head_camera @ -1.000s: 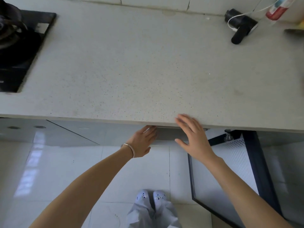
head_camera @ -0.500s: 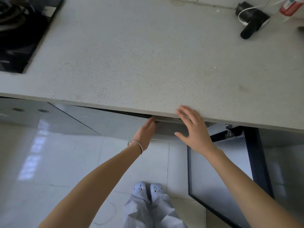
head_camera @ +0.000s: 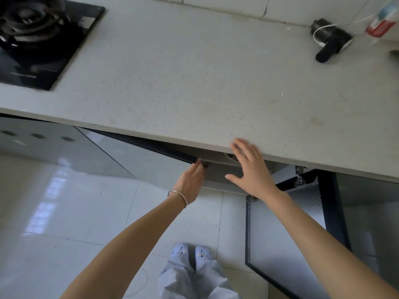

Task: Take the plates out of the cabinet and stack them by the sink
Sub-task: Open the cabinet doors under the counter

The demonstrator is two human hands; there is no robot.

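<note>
No plates show in the head view, and the cabinet's inside is hidden under the speckled countertop (head_camera: 194, 83). My left hand (head_camera: 191, 180), with a bangle on the wrist, hooks its fingers over the dark top edge of the glossy left cabinet door (head_camera: 133, 160), which stands slightly ajar. My right hand (head_camera: 252, 171) is spread flat and holds nothing, its fingertips at the counter's front edge. The black-framed right cabinet door (head_camera: 280, 244) hangs wide open below my right forearm.
A black gas hob (head_camera: 36, 44) sits at the counter's far left. A black device with a white cable (head_camera: 330, 39) and a red-and-white bottle (head_camera: 382, 20) lie at the back right. My feet (head_camera: 192, 253) stand on white floor tiles.
My left hand has gone from under the counter to the left door's top edge, and that door has swung out a little. My right hand has stayed at the counter edge.
</note>
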